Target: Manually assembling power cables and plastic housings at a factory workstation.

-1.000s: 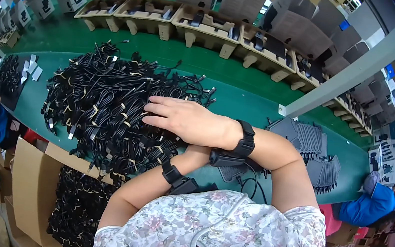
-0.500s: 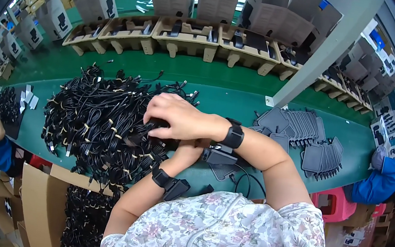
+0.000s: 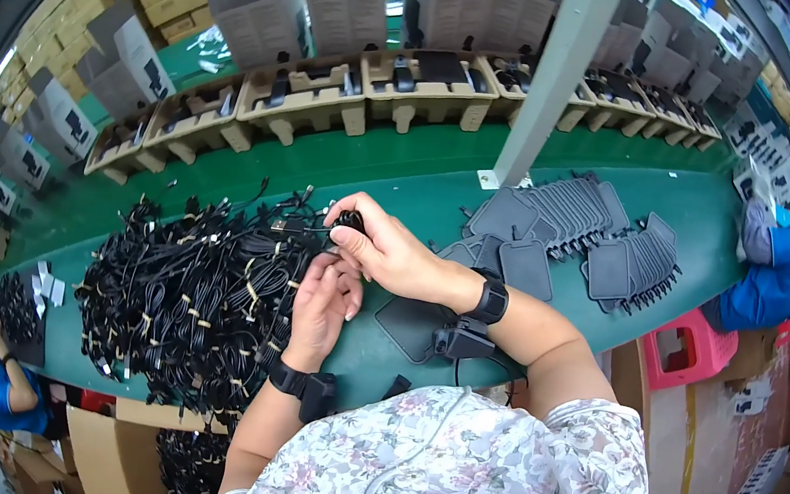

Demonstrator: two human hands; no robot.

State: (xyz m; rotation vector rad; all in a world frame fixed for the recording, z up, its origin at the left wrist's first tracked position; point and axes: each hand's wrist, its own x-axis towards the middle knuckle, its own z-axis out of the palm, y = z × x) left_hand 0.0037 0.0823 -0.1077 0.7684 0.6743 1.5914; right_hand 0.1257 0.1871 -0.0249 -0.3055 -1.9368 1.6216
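Note:
My right hand (image 3: 386, 254) pinches a small coiled black cable (image 3: 350, 220) between thumb and fingers, above the right edge of a cable heap. A cable plug (image 3: 283, 225) points left from this spot; whether it belongs to the held cable I cannot tell. Just below, my left hand (image 3: 323, 300) is turned palm inward, its fingers loosely bent and apart, with nothing visible in them. To its left lies the big heap of black cables (image 3: 189, 309), many bundled with pale ties. A flat dark grey pad (image 3: 412, 328) lies under my right wrist.
Overlapping grey pads (image 3: 531, 228) and a second fanned stack (image 3: 629, 268) lie right of my hands. A metal post (image 3: 549, 87) rises from the green table (image 3: 403, 188). Moulded trays (image 3: 300, 97) with parts and open boxes line the far side. Co-workers in blue sit at both sides.
My right hand has lifted off the heap with a coiled cable in its fingers. My left hand has come out from beneath the right forearm, palm now showing. The whole view has turned and shifted.

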